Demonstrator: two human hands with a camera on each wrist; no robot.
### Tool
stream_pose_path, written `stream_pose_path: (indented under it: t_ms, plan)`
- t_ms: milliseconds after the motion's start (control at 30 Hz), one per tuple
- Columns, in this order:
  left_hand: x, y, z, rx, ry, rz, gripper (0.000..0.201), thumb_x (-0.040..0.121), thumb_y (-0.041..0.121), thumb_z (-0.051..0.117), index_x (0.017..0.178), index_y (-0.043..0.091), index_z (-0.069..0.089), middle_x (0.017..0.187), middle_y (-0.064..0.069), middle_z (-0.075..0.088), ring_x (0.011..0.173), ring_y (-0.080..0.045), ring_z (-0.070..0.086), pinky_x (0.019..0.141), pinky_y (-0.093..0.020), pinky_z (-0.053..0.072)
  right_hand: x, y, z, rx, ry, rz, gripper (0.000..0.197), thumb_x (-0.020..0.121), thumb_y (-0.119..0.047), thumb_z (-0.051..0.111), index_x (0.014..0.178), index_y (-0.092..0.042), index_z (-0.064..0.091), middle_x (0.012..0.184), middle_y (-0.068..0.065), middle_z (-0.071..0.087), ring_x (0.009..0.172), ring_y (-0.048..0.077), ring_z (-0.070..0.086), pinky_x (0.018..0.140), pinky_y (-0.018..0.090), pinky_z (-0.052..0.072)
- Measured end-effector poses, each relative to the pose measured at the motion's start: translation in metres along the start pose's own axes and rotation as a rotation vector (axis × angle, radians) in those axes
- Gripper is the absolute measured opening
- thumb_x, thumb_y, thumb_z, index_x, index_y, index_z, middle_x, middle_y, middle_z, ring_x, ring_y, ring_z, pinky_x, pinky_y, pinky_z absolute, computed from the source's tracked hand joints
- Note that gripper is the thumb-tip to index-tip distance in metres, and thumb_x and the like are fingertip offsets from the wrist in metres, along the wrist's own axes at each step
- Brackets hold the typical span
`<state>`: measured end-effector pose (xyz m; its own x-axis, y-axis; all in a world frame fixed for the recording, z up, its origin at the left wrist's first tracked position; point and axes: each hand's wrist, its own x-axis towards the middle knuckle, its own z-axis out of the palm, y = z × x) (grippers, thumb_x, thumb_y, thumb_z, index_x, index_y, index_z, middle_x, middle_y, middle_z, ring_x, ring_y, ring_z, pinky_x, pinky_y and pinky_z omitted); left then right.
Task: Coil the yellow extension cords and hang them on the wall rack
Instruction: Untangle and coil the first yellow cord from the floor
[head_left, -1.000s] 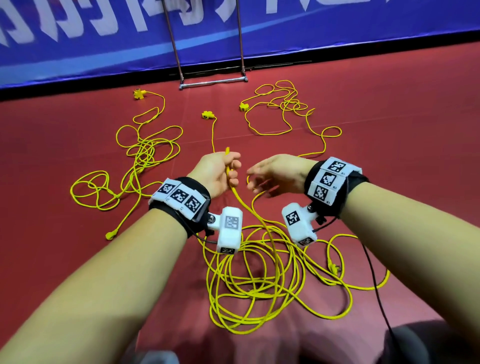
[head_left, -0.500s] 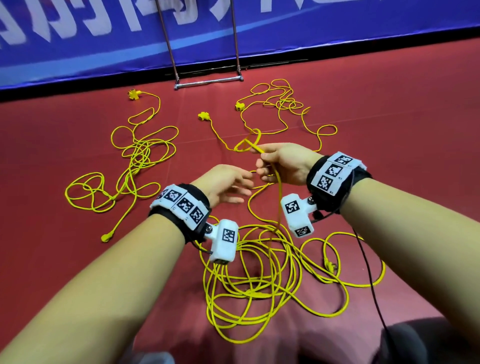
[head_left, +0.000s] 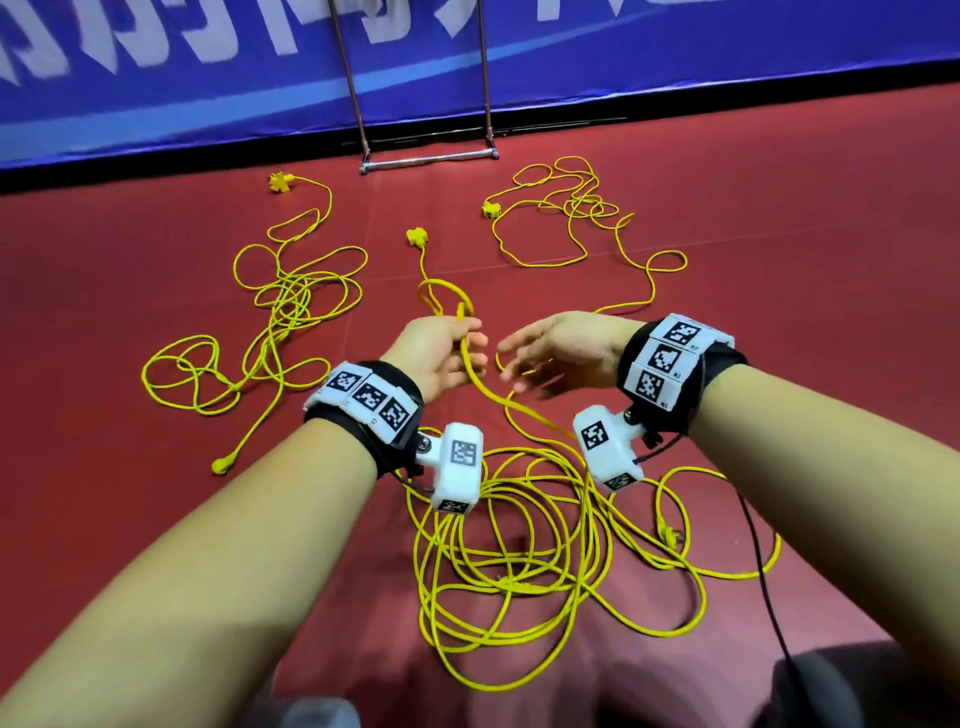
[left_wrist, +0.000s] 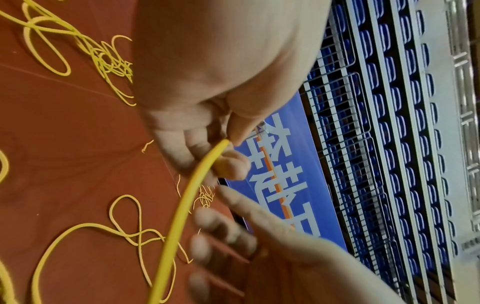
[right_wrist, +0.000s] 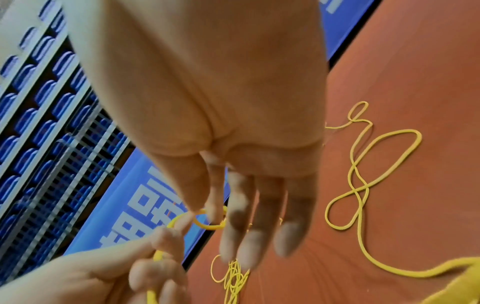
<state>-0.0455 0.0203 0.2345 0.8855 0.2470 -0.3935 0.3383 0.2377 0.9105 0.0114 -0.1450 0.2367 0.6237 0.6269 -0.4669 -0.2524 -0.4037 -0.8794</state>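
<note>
Loose yellow cords (head_left: 291, 312) sprawl beside metal rack (head_left: 426, 156).

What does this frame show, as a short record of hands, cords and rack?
left hand: grips a small loop of yellow cord
right hand: fingers straight, holding nothing, beside the left
cord pile: loose on the red floor, below the wrists
other cords: tangled on the floor, uncoiled
metal rack: nothing seen hanging on its visible base

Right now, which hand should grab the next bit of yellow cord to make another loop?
Probably the right hand: its fingers are open, holding nothing, beside the cord. The left hand already grips the loop.
</note>
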Motion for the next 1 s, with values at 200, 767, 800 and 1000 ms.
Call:
stream_pose_path:
  t_ms: [200, 767, 800, 1000]
  plan:
    - [-0.007, -0.001, 0.015, 0.287, -0.262, 0.123, 0.021, 0.103, 0.008, 0.044, 0.107, 0.009, 0.064, 0.069, 0.001, 0.058, 0.048, -0.011, 0.044, 0.052, -0.023, 0.045, 0.002, -0.001, -0.016, 0.365, 0.193, 0.029, 0.027, 0.105, -0.04, 0.036, 0.101, -0.016, 0.048, 0.092, 0.012, 0.063, 0.079, 0.028, 0.064, 0.068, 0.036, 0.051]
    - [-0.014, -0.01, 0.018, 0.612, -0.367, 0.012, 0.026, 0.09, -0.003, 0.05, 0.1, 0.007, 0.071, 0.09, -0.008, 0.07, 0.071, -0.015, 0.06, 0.057, -0.024, 0.033, -0.002, 0.003, -0.022, 0.334, 0.323, -0.14, 0.028, 0.09, 0.011, 0.051, 0.1, -0.011, 0.065, 0.082, 0.008, 0.067, 0.061, 0.018, 0.064, 0.057, 0.022, 0.051]
    - [-0.011, -0.011, 0.014, 0.615, -0.279, 0.007, 0.03, 0.09, -0.002, 0.046, 0.098, 0.011, 0.072, 0.094, -0.007, 0.071, 0.076, -0.015, 0.062, 0.059, -0.023, 0.036, -0.004, 0.003, -0.021, 0.297, 0.317, -0.151, 0.031, 0.088, 0.013, 0.051, 0.097, -0.012, 0.067, 0.083, 0.009, 0.067, 0.062, 0.018, 0.063, 0.059, 0.023, 0.051]
    - [0.001, -0.009, 0.0, 0.335, 0.052, -0.085, 0.022, 0.096, 0.011, 0.042, 0.089, 0.019, 0.061, 0.087, 0.005, 0.06, 0.07, -0.006, 0.052, 0.063, -0.023, 0.043, -0.002, 0.001, -0.014, 0.246, 0.334, -0.184, 0.026, 0.082, 0.002, 0.047, 0.086, -0.007, 0.07, 0.069, 0.007, 0.06, 0.05, 0.013, 0.04, 0.058, 0.025, 0.043]
